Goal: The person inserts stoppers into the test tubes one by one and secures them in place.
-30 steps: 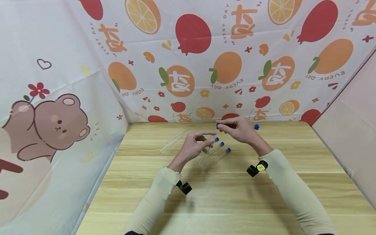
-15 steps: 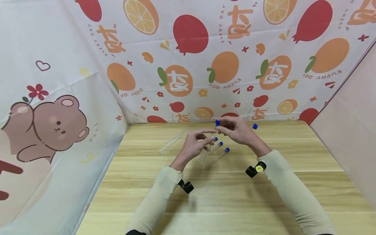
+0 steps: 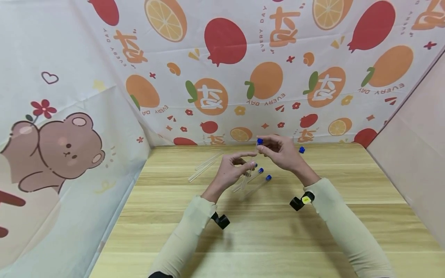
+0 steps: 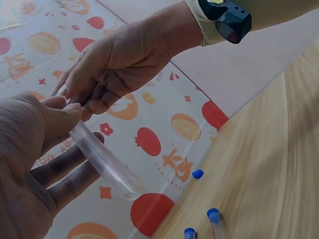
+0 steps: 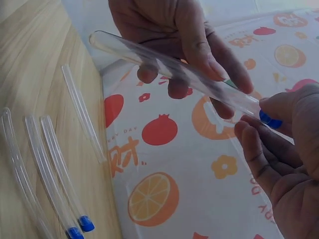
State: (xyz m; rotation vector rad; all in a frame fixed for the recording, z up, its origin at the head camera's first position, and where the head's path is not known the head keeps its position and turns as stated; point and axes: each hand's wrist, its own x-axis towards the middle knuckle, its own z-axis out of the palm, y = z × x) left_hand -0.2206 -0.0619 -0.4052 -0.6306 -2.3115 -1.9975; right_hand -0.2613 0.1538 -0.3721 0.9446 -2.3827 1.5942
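In the head view my left hand (image 3: 229, 172) holds a clear test tube (image 5: 127, 51) between thumb and fingers, above the table. The tube slants, its rounded end pointing down toward me and its mouth toward my right hand (image 3: 283, 152). Right thumb and fingers pinch a blue cap (image 5: 269, 119) right at that mouth. In the left wrist view the fingers hide the cap almost wholly, while the tube's rounded end (image 4: 124, 184) shows plainly. Beneath the hands lie three test tubes with blue caps (image 3: 268, 178), partly covered by the left hand.
Clear tubes without caps (image 3: 202, 170) lie on the wooden table (image 3: 264, 239) left of the hands. A loose blue cap (image 3: 301, 150) sits near the back edge, right of the right hand. A fruit-print cloth (image 3: 240, 88) hangs behind the table.
My right hand and the blue cap have risen slightly, and more of the cap shows above the fingers. The left hand keeps its hold on the tube, almost unmoved.
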